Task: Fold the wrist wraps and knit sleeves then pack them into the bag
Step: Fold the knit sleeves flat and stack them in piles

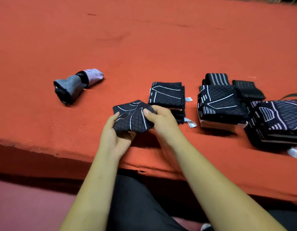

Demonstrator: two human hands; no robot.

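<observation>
Folding is the step in hand: the left hand (114,136) and right hand (162,121) each pinch a half-doubled dark knit sleeve (133,118) over the red tabletop (144,47), which probably next needs squaring and laying on the neighbouring folded stack (167,94).

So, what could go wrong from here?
The knit sleeve is bunched between the left hand and right hand, so the fold may come out crooked. It is held near the table edge and could drop off if the grip loosens. The rightmost stack looks uneven; adding more might topple it.
</observation>
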